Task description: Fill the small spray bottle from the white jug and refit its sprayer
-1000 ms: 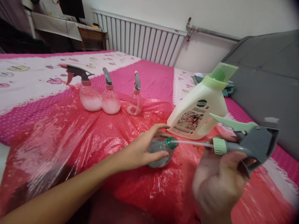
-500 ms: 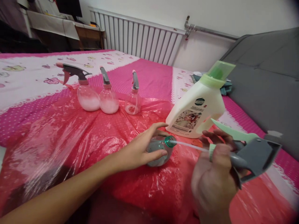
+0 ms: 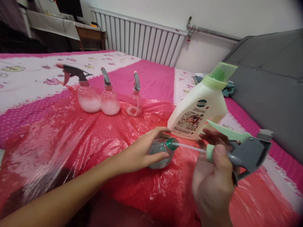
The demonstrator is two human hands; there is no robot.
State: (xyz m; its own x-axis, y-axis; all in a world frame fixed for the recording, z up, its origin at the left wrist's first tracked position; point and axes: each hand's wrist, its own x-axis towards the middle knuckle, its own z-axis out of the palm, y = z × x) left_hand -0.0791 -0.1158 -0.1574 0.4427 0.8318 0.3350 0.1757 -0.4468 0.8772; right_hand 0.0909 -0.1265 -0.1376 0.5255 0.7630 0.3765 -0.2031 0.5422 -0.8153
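My left hand is wrapped around a small clear green-necked spray bottle, tilted so its open mouth points right. In my right hand is a grey and light green trigger sprayer head, gripped near its green collar. Its thin white tube reaches left, with the tip inside the bottle's mouth. The collar is still apart from the neck. Just behind my hands stands a large white detergent bottle with a green cap.
Three spray bottles with pinkish collars stand at the back left: one and another with whitish foam, a third mostly see-through. Red plastic sheeting covers part of the pink bed. A grey headboard rises at right.
My right hand has brought the sprayer head left, closer to the bottle, so the tube sits deeper in the mouth. My left hand and the bottle have stayed in place.
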